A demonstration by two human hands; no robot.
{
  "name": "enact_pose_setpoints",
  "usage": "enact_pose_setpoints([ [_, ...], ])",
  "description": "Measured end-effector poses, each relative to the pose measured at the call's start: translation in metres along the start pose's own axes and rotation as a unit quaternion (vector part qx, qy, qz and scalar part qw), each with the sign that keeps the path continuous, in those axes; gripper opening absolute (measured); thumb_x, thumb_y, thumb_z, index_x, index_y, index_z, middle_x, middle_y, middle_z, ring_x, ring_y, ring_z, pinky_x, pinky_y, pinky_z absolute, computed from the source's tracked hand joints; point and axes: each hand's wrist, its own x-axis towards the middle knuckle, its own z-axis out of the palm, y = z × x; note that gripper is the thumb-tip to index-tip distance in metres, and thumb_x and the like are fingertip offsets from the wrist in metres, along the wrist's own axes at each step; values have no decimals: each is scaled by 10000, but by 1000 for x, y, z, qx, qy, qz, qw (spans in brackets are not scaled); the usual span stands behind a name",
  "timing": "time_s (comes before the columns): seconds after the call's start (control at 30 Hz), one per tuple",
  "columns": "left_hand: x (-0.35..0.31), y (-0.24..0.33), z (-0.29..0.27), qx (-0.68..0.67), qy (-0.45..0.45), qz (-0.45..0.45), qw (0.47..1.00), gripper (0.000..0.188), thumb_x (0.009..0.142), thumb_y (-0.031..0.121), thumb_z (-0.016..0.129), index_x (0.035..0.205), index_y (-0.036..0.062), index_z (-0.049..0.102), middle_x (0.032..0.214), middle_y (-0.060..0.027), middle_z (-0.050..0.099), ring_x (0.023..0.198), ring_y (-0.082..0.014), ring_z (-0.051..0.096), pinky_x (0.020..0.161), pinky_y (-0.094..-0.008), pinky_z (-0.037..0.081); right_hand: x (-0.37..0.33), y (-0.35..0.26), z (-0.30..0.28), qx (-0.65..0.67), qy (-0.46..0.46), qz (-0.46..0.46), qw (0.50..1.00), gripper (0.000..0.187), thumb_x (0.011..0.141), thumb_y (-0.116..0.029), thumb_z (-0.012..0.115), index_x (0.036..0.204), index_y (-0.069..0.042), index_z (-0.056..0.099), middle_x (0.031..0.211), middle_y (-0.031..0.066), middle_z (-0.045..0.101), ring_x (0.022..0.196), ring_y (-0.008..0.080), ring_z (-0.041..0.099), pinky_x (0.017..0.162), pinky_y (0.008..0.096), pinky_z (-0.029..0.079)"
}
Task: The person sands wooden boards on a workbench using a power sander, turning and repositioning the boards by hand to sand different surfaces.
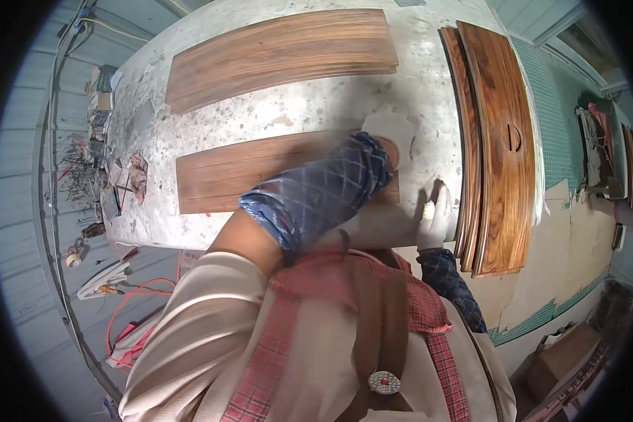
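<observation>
My left arm, in a dark blue checked sleeve cover, reaches across the near wooden board [225, 172]. My left hand [390, 130], in a whitish glove, is over the right end of that board; motion smears its fingers, so I cannot tell whether it holds anything. My right hand [435, 214], also white-gloved, rests at the table's near edge with its fingers stretched out and nothing visible in them. Just right of it stands a stack of glossy dark-brown wooden boards [503, 151]. Farther back lies a group of brown boards [281, 56].
The boards lie on a pale, paint-spotted table [274, 112]. Crumpled cloth and small tools [137, 179] sit at its left edge. A red cable [130, 299] loops beside the table at lower left. Green mesh sheeting [563, 126] and a brown box [563, 359] are at right.
</observation>
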Motion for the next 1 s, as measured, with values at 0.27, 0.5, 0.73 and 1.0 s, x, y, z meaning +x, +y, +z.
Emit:
enact_pose_setpoints([
  [0.27,-116,-9,11,-13,-68,38,997,376,861,214,696,1220,104,687,1283,-125,576,1218,-354,553,894,-473,574,55,-35,31,36,-22,-38,998,662,1017,-275,613,1560,40,402,1468,273,555,1340,460,524,1155,537,391],
  [0.5,-210,-146,21,-64,75,-192,976,254,806,263,721,1035,153,728,1164,-139,622,1090,-383,594,858,-496,563,122,-163,140,-49,-297,-262,917,835,896,-542,667,1508,-12,463,1477,229,543,1384,407,476,1186,536,320],
  [0.73,-333,-302,22,38,218,-426,877,339,715,353,796,990,158,753,1057,-180,706,1009,-377,668,823,-496,562,135,-248,202,-216,-460,-271,818,1091,792,-625,767,1612,-55,327,1562,217,468,1439,390,436,1199,523,326],
  [1.0,-411,-361,-5,-17,277,-523,806,381,720,229,783,1065,80,719,1038,-216,702,993,-425,677,874,-484,563,155,-237,230,-172,-505,-215,818,1082,693,-502,895,1562,-65,423,1534,249,496,1421,439,461,1184,506,385],
])
